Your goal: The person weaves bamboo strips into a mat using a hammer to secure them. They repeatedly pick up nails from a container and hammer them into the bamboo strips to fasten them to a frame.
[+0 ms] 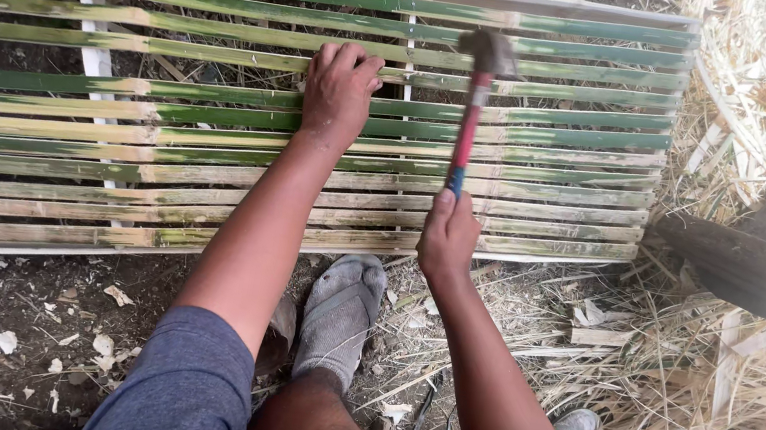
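Hands first: we are pressing our left hand (340, 89) flat-fingered on the bamboo slat panel (213, 134) lying on the ground across the upper frame, while our right hand (448, 235) is gripping a hammer (474, 97) raised at center, beside the straw pile (730, 398).

Bamboo slats (536, 142): green streaked with pale yellow-tan. Hammer (473, 107): red handle, blue band near bottom, dark grey-brown head. Sandal (340, 312): dusty grey. Straw (730, 398): pale yellow. Shorts (174, 396): blue-grey.

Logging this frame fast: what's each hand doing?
Left hand: fingers curled, pressing on the bamboo slats; whether it pinches anything cannot be told.
Right hand: closed on the hammer.
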A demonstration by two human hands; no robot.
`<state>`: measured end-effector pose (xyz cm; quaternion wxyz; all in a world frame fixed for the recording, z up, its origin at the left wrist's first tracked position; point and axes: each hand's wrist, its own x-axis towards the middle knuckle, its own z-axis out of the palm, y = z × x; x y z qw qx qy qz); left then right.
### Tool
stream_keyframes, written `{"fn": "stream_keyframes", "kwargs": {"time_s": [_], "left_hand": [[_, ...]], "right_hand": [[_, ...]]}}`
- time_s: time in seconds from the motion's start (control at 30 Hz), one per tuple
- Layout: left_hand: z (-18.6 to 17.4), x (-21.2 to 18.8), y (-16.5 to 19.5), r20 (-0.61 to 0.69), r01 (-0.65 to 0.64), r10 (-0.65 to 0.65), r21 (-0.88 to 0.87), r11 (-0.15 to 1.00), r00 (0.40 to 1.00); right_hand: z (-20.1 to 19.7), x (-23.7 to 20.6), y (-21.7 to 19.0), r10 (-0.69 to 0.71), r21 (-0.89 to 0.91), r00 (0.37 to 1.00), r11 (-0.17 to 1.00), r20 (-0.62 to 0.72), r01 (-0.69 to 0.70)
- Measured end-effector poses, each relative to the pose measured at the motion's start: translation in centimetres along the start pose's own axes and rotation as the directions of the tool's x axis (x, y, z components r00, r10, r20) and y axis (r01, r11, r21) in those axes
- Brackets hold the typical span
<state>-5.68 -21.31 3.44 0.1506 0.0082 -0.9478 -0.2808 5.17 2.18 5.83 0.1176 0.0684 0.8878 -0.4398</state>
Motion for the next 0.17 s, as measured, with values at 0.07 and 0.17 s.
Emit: {"fn": "stream_keyframes", "kwargs": {"time_s": [0.07, 0.17], "left_hand": [[-1.2, -1.4, -0.1, 0.070, 0.016, -0.013, -0.045, 0.999, 0.997], [-3.4, -4.7, 0.5, 0.164, 0.107, -0.097, -0.053, 0.993, 0.982]], "right_hand": [[-0.8, -2.1, 0.3, -0.221, 0.372, 0.973, 0.899, -0.071, 0.231], [-0.6, -3.7, 0.0, -0.408, 0.487, 0.895, 0.753, -0.181, 0.442]]}}
